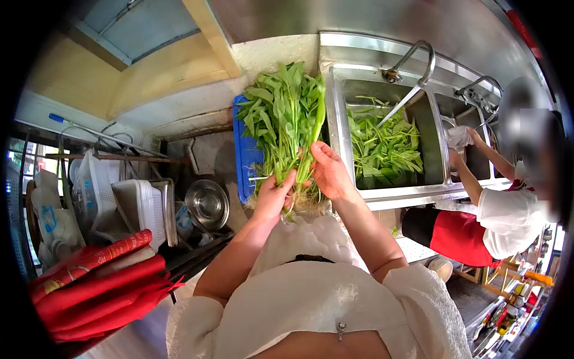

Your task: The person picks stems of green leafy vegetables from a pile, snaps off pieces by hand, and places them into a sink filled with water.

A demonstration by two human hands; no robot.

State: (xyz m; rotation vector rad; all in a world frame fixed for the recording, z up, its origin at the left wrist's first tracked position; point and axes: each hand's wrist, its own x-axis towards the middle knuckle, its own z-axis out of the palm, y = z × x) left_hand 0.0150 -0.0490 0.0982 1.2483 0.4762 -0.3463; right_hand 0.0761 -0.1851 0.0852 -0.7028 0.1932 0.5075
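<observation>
1. The left hand (pixel 276 196) has its fingers clamped on the stems of the leafy greens (pixel 287 113), near their roots.
2. The right hand (pixel 330 172) touches the same stems, fingers curled; whether they grip, I cannot tell.
3. The greens are over the blue crate (pixel 244 173), leaves pointing away, beside the sink (pixel 336 128).
4. More leaves (pixel 385 146) lie in the sink.

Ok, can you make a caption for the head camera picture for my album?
The left hand holds leafy greens near their roots, the right hand at their stems, beside a sink of more greens.
</observation>
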